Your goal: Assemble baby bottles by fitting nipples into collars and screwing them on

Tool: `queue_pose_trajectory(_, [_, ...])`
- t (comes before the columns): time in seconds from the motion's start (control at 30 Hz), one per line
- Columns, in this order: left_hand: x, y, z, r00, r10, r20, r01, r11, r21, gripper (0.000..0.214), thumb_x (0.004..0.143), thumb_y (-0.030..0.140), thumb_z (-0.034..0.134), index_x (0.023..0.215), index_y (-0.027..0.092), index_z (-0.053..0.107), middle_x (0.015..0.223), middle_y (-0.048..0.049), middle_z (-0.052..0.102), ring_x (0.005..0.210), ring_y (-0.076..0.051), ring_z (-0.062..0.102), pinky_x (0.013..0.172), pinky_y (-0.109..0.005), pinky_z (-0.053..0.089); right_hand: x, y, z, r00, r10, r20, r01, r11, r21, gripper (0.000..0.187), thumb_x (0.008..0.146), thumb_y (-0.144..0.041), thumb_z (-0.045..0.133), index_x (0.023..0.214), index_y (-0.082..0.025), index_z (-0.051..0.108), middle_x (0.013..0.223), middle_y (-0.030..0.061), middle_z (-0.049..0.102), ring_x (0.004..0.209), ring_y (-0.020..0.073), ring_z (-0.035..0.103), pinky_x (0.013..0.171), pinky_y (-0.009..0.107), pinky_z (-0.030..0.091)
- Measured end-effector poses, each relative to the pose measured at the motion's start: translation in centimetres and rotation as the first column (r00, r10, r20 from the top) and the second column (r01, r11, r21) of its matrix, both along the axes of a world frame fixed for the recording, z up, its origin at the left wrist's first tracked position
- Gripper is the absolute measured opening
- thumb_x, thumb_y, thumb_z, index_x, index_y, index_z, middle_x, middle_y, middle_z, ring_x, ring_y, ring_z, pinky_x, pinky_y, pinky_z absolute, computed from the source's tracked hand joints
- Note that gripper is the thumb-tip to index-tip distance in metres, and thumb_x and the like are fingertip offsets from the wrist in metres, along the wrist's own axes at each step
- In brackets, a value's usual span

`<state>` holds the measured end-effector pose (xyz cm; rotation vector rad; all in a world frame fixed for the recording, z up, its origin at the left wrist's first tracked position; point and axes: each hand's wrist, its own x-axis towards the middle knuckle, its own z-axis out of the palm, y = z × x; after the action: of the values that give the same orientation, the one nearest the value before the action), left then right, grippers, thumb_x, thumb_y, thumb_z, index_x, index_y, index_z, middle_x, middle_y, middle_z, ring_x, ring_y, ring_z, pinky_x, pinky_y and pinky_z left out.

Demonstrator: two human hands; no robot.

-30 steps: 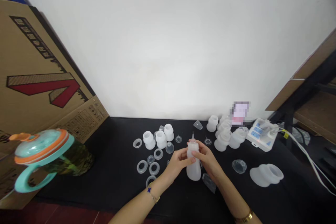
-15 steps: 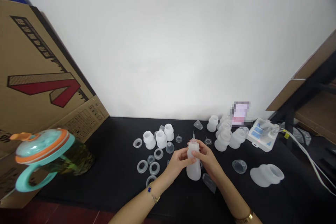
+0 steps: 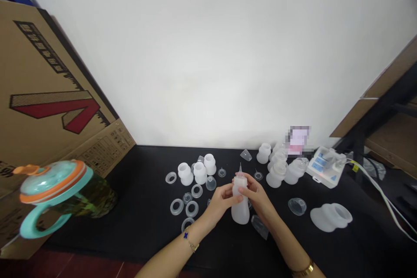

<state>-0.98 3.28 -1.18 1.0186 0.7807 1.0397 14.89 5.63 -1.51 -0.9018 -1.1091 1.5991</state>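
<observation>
From where I stand, the pale bottle (image 3: 240, 213) is upright between the person's two hands, right in front of them. The left hand (image 3: 223, 197) grips one side, thumb across the front; the right hand (image 3: 257, 192) grips the other, its fingers curled behind the neck. A thin clear pointed tip (image 3: 240, 168) rises at the bottle's mouth. I can't tell whether its base touches the black table (image 3: 143, 221).

Off to the left, a big jug (image 3: 93, 195) with a teal and orange lid (image 3: 54, 178) holds dark greenish liquid with leafy bits. Near the left hand lie smooth, milky rings (image 3: 191, 209), with three white, waisted pots (image 3: 200, 173), open-mouthed, behind. A clear, tapered cap (image 3: 259, 227) lies beside the right wrist.
</observation>
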Motion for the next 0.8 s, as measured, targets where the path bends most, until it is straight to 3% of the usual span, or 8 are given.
queue_pose_trajectory(0.2, [-0.14, -0.1, 0.3, 1.0, -0.008, -0.005, 0.008, 1.0, 0.0, 0.047, 0.072, 0.046, 0.085, 0.105, 0.013, 0.075, 0.097, -0.0099, 0.077, 0.092, -0.027, 0.069, 0.083, -0.033, 0.048, 0.07, 0.12, 0.18, 0.997, 0.007, -0.072, -0.013, 0.996, -0.083, 0.046, 0.082, -0.059, 0.072, 0.114, -0.026, 0.075, 0.112, 0.009, 0.077, 0.105, 0.0319, 0.068, 0.092, 0.043, 0.049])
queue_pose_trajectory(0.33, [-0.1, 0.01, 0.09, 1.0, -0.024, -0.004, 0.024, 1.0, -0.005, 0.045, 0.07, 0.046, 0.086, 0.098, 0.013, 0.076, 0.091, -0.0087, 0.077, 0.086, -0.025, 0.069, 0.08, -0.032, 0.047, 0.13, 0.27, 0.25, 0.996, -0.011, -0.09, 0.0, 0.993, -0.118, 0.044, 0.087, -0.059, 0.064, 0.109, -0.024, 0.078, 0.109, 0.0087, 0.077, 0.107, 0.0319, 0.067, 0.092, 0.042, 0.049])
queue_pose_trajectory(0.53, [0.0, 0.02, 0.21, 0.999, -0.048, -0.019, 0.048, 0.999, -0.009, 0.046, 0.067, 0.045, 0.088, 0.097, 0.014, 0.076, 0.088, -0.0071, 0.075, 0.084, -0.025, 0.068, 0.077, -0.031, 0.048, 0.17, 0.07, 0.86, 0.997, -0.026, -0.07, 0.02, 0.996, -0.089, 0.039, 0.089, -0.055, 0.064, 0.104, -0.022, 0.078, 0.112, 0.0088, 0.075, 0.11, 0.0323, 0.065, 0.092, 0.041, 0.051])
queue_pose_trajectory(0.8, [0.0, -0.1, 0.39, 0.999, -0.052, -0.006, 0.052, 0.999, -0.002, 0.043, 0.066, 0.041, 0.089, 0.097, 0.014, 0.076, 0.084, -0.0046, 0.072, 0.078, -0.02, 0.064, 0.072, -0.028, 0.045, 0.45, 0.01, 0.98, 0.998, -0.028, -0.056, 0.023, 0.997, -0.079, 0.035, 0.086, -0.055, 0.069, 0.096, -0.023, 0.079, 0.098, 0.0072, 0.075, 0.097, 0.03, 0.066, 0.08, 0.038, 0.051])
